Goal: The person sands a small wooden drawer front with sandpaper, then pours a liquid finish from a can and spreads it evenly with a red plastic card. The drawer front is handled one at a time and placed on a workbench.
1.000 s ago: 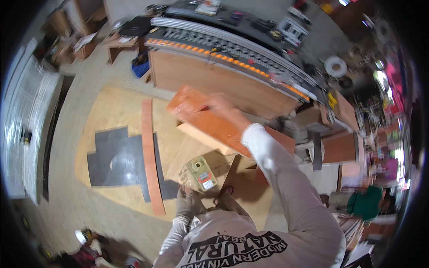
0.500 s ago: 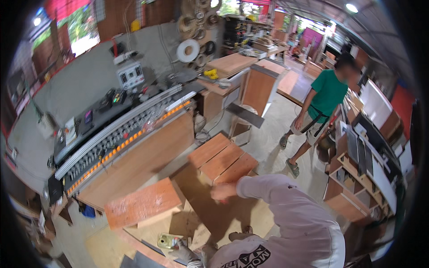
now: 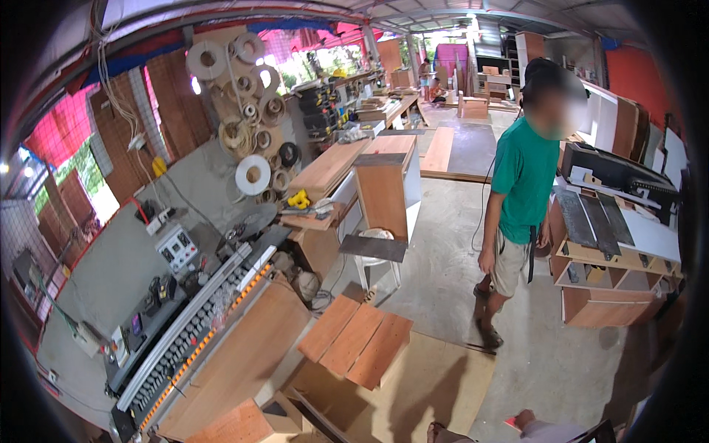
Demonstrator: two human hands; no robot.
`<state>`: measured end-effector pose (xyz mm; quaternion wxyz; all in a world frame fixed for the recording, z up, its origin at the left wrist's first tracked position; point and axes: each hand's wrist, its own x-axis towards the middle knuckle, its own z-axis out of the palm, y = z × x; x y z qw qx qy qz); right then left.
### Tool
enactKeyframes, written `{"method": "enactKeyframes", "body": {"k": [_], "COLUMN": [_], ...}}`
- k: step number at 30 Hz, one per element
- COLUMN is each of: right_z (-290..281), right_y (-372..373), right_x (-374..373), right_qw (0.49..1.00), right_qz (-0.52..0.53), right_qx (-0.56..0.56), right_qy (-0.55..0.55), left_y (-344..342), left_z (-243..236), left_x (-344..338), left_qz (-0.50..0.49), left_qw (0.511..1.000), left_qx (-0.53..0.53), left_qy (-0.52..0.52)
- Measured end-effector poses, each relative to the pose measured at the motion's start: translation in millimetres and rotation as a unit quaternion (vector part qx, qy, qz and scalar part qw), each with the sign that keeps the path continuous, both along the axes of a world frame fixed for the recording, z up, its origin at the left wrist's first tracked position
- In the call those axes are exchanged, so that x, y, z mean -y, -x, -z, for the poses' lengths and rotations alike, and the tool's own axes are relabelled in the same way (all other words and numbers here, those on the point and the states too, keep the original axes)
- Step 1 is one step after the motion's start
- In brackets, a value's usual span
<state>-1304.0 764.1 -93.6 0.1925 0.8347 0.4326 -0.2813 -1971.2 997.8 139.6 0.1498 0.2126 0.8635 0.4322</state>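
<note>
My right hand (image 3: 525,420) is at the lower edge, right of the middle, low over the concrete floor. Its fingers look closed around a small flat red piece (image 3: 510,422), whose kind I cannot make out. A pale sleeve (image 3: 555,433) covers that arm. My left hand is out of the picture. Ahead and to the left lie orange-brown wooden boards (image 3: 356,337), set side by side over a plywood sheet (image 3: 450,367). A similar board (image 3: 235,424), part of a box-like piece, is cut off by the lower edge.
A person in a green shirt (image 3: 526,173) stands ahead on the right. Left is a long roller machine (image 3: 199,336). A white stool (image 3: 378,272) and cabinet (image 3: 384,193) stand beyond the boards. Unfinished shelving (image 3: 609,277) lines the right side. Rolls of edging (image 3: 253,175) hang behind.
The view has swung up and right. My right hand has moved from above the boards to the lower right. My gloved left hand and the tin can have left the view.
</note>
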Motion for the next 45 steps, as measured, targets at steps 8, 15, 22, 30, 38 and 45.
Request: {"method": "enactKeyframes", "body": {"k": [8,15,22,30,38,45], "right_z": [40.4,1.7,-107.2,-67.8,-33.7,-47.9], "right_y": [-7.0,104.3,221.6,136.7,-70.2,-214.7], "right_x": [54.8,-166.3,-342.5,-463.6,-555.7,-594.5], "right_qw": [0.983,0.908,0.84,0.802,0.692,0.677], "right_qz": [0.167,-0.259,-0.038,0.137,0.467,0.518], "right_qx": [0.043,-0.081,-0.317,-0.279,-0.339,-0.344], "right_qy": [-0.069,-0.319,-0.44,-0.51,-0.433,-0.393], "left_y": [-23.5,-20.6,-30.7,-75.7,-180.1,-271.8], "left_z": [5.7,16.9,24.0,36.9,75.7,89.7], "left_x": [-43.8,-50.1,-62.5,-94.5,-138.2,-102.1], "left_qz": [0.098,0.129,0.121,0.075,-0.007,-0.146], "left_qw": [0.995,0.991,0.991,0.994,0.992,0.963], "left_qx": [-0.02,-0.001,0.025,0.047,0.071,0.154], "left_qy": [0.02,0.038,0.045,0.064,0.105,0.167]}}
